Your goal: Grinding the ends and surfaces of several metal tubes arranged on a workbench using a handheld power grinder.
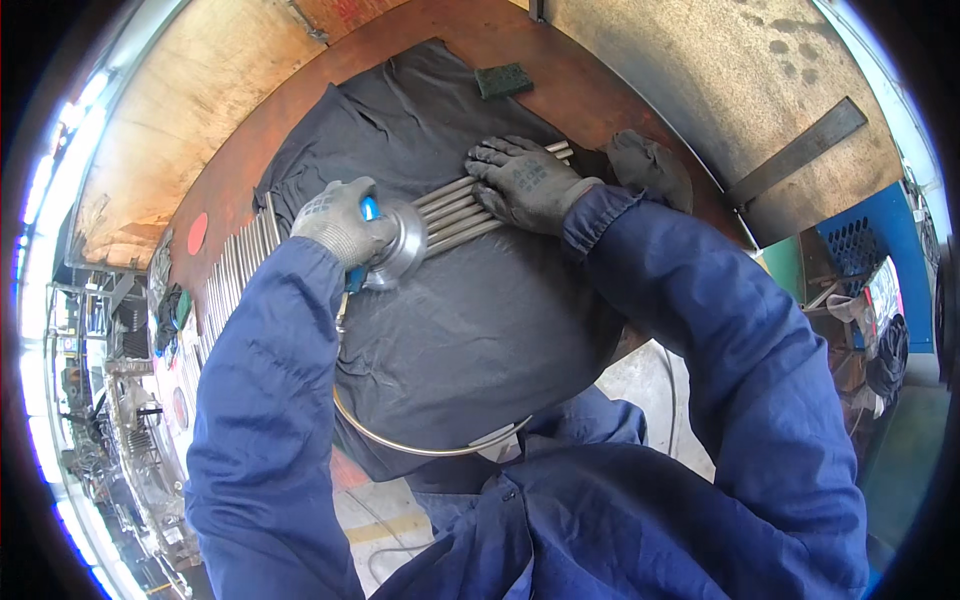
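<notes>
Steel rods lie on the cloth; your right hand presses them with flat, spread fingers, your left hand clamps the grinder at their near ends. Loose pressure, rods likely roll.

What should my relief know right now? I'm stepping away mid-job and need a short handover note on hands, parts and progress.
Left hand: gloved, gripping a blue-handled disc tool, disc at the near ends of the metal rods.
Right hand: gloved, flat on the rods, pinning them to the dark cloth.
More rods lie in a row to the left. A green abrasive pad and a spare glove sit on the brown bench.
Done or left: finish on the rods cannot be judged from here.
</notes>
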Available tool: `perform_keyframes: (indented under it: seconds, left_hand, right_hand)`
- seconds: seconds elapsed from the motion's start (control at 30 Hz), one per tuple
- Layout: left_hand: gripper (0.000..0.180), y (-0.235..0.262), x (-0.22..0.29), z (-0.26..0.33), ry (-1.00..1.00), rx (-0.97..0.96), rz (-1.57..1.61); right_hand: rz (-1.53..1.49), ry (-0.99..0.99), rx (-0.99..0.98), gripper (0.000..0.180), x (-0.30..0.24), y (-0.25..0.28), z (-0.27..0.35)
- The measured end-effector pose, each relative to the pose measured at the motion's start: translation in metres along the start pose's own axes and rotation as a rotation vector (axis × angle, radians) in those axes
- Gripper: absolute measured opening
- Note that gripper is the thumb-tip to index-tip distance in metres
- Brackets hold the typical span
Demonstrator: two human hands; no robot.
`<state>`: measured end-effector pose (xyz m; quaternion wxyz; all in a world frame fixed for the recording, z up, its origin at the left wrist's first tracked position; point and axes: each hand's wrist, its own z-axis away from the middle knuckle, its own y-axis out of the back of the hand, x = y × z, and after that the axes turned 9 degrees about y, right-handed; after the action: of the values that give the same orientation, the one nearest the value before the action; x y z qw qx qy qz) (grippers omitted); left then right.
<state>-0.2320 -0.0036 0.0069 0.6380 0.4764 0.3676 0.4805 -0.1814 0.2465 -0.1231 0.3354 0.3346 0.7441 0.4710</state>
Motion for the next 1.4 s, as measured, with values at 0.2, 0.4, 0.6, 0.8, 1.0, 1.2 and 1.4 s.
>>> perform_keyframes:
  seconds: [0.2,0.4,0.6,0.8,1.0,1.2,1.4]
  left_hand:
    - [0.051,-0.005,0.034,0.004,-0.107,0.091,0.006]
    - [0.052,-0.009,0.005,-0.001,-0.093,0.088,0.050]
    - [0.050,-0.010,0.001,0.010,-0.083,0.130,0.070]
    - [0.049,-0.009,0.028,0.010,-0.096,0.090,0.051]
    - [0.051,-0.012,-0.007,0.014,-0.038,0.088,0.041]
    - [0.049,-0.008,0.017,0.016,-0.082,0.070,0.044]
    - [0.047,-0.014,0.010,0.014,-0.097,0.122,0.050]
  right_hand:
    - [-0.006,0.009,-0.003,0.047,0.002,-0.004,-0.004]
    - [-0.024,0.016,-0.012,0.045,0.004,-0.003,-0.004]
    - [0.001,0.024,0.039,0.044,0.005,-0.008,-0.004]
    - [-0.050,0.032,0.049,0.041,0.005,-0.006,-0.004]
    - [0.000,0.020,0.061,0.042,0.005,-0.009,-0.004]
    - [-0.016,0.027,0.055,0.042,0.006,-0.007,-0.005]
    - [-0.034,0.041,0.056,0.041,0.002,-0.005,-0.005]
